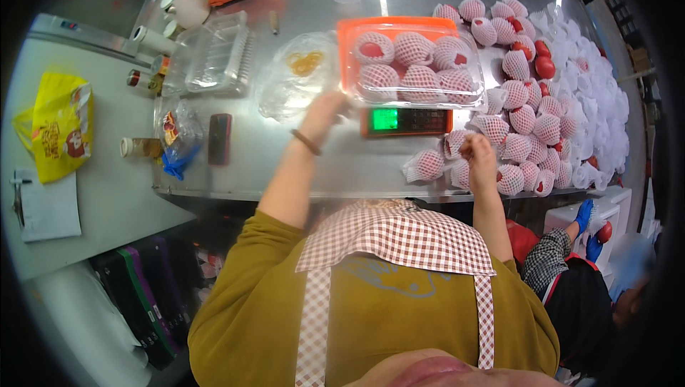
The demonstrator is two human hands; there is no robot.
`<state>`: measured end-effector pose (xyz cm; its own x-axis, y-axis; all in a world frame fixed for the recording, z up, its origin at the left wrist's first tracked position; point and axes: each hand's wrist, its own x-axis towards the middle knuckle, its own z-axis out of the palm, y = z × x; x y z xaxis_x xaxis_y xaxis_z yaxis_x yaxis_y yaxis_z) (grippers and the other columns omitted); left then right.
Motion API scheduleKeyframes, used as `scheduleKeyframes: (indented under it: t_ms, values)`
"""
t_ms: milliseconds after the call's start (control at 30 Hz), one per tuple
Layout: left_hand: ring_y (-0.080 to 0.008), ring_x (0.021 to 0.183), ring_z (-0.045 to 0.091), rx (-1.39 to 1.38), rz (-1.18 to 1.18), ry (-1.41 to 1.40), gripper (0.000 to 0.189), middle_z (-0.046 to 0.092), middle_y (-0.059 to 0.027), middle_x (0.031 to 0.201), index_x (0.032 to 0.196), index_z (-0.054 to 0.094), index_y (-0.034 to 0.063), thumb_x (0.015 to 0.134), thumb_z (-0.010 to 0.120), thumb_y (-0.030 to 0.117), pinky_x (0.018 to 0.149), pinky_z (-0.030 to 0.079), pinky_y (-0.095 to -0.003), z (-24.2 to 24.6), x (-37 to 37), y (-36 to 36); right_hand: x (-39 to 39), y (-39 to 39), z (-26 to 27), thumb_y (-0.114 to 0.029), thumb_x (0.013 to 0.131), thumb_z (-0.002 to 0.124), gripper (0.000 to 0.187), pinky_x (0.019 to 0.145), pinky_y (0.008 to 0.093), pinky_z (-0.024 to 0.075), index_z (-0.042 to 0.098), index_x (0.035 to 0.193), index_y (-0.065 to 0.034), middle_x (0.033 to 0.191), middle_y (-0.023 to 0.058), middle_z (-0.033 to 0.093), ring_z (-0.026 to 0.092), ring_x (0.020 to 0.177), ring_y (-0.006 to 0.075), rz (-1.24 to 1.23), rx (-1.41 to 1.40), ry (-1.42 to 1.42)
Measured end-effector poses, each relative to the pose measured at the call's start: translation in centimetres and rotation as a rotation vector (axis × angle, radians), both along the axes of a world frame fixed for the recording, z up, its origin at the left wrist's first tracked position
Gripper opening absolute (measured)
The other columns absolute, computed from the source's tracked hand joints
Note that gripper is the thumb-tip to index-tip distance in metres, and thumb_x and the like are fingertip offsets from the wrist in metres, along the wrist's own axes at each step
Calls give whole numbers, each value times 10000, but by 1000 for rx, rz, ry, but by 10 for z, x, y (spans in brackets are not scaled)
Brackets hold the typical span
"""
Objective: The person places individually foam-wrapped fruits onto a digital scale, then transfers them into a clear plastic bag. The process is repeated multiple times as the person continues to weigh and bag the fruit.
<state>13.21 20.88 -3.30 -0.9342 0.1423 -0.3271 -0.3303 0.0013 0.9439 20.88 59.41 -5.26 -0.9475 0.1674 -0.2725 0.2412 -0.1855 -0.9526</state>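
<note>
A clear plastic clamshell tray [428, 99] holds several red fruits in white foam nets [423, 49] and sits on an orange digital scale [348, 28]. The scale's display [384, 119] glows green on the near side. My left hand [329, 109], blurred, is over the table by the tray's near left corner; its fingertips are unclear. Beside the loose netted fruits, my right hand [479, 152] has curled fingers close to one netted fruit [456, 143]. Whether they touch it, I cannot tell. Another netted fruit [425, 166] lies to its left.
Many netted fruits [517, 147] and a heap of foam nets [594, 87] cover the table's right side. Rubber bands [305, 63] lie on a plastic bag [275, 90]. Stacked clear trays [217, 60] and a phone [219, 139] are left. A blue-gloved person [572, 301] works at right.
</note>
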Motion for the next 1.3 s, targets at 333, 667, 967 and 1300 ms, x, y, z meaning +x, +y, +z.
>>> scheduleKeyframes:
  t_ms: [333, 667, 967, 1300]
  values:
    - [-346, 960, 636, -1346, 141, 200, 302, 677, -180, 995, 1058, 657, 36, 865, 656, 268, 872, 494, -408, -109, -115, -103, 90, 25, 6, -142, 885, 688, 167, 717, 308, 521, 656, 1009, -36, 880, 76, 679, 651, 795, 168, 728, 327, -224]
    - [-115, 730, 615, -804, 372, 23, 192, 706, -33, 821, 913, 728, 27, 805, 757, 184, 716, 501, -279, -98, -130, -129, 89, -17, 10, -183, 872, 709, 217, 761, 372, 535, 652, 1035, -52, 909, 125, 695, 690, 843, 277, 679, 547, 37]
    - [-144, 760, 663, -739, 354, 306, 191, 731, -86, 842, 965, 741, 26, 835, 726, 165, 732, 512, -302, -86, -101, -144, 110, -49, 37, -226, 864, 680, 290, 814, 391, 519, 649, 1083, -39, 975, 155, 679, 666, 903, 304, 499, 605, 6]
    - [-142, 863, 623, -295, 306, 607, 109, 671, -63, 925, 983, 633, 13, 903, 654, 84, 797, 494, -293, 34, -31, -56, 104, -59, 64, -261, 864, 674, 311, 841, 413, 501, 654, 1087, -45, 1027, 166, 662, 631, 957, 346, 516, 625, 138]
